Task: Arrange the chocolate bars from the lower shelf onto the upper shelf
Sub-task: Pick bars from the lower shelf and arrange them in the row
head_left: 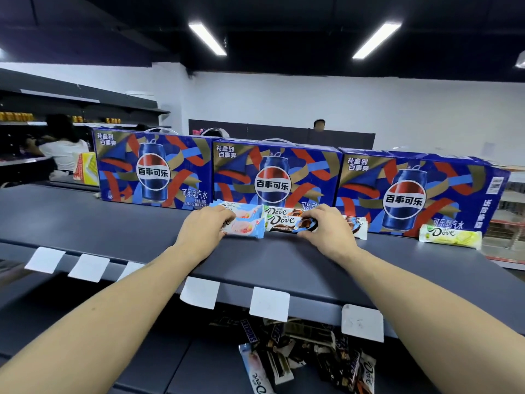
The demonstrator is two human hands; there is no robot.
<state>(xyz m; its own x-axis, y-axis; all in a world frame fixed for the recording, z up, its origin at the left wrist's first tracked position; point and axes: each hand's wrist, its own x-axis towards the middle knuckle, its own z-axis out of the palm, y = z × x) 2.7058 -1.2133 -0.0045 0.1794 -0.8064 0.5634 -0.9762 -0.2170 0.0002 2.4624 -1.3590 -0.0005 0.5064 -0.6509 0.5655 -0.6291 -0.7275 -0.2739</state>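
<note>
Shelving fills my view: the upper shelf [85,223] carries three blue cola boxes [274,174] along its back. In front of the middle box I see both forearms stretched forward, palms down. My left hand [203,227] curls its fingers onto the pink chocolate bars [245,227]; my right hand [326,226] pinches the end of a dark chocolate bar [284,221]. Right of that box lies a yellow bar [450,236]. Below, the lower shelf [159,362] holds a loose pile of bars [306,356].

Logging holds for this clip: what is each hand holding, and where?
Left hand: pink Dove bar, left end. Right hand: dark Dove bar, right end.
</note>
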